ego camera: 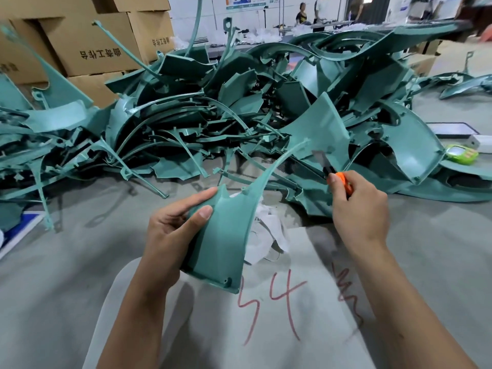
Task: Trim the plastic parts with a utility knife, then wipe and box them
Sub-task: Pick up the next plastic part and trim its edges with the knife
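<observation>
My left hand (pixel 173 233) grips a teal plastic part (pixel 226 235) by its wide lower end, thumb on its inner face and fingers behind. The part narrows into a long curved tip that reaches up and right. My right hand (pixel 359 209) holds an orange utility knife (pixel 342 182) with its blade out, the blade pointing up and left and sitting just right of the curved tip. A crumpled white cloth (pixel 269 235) lies on the table behind the part.
A large heap of teal plastic parts (pixel 239 107) covers the grey table (pixel 66 262) beyond my hands. Cardboard boxes (pixel 87 46) are stacked at the back left. A green device (pixel 462 155) and a white tray (pixel 452 129) lie at the right. People stand far back.
</observation>
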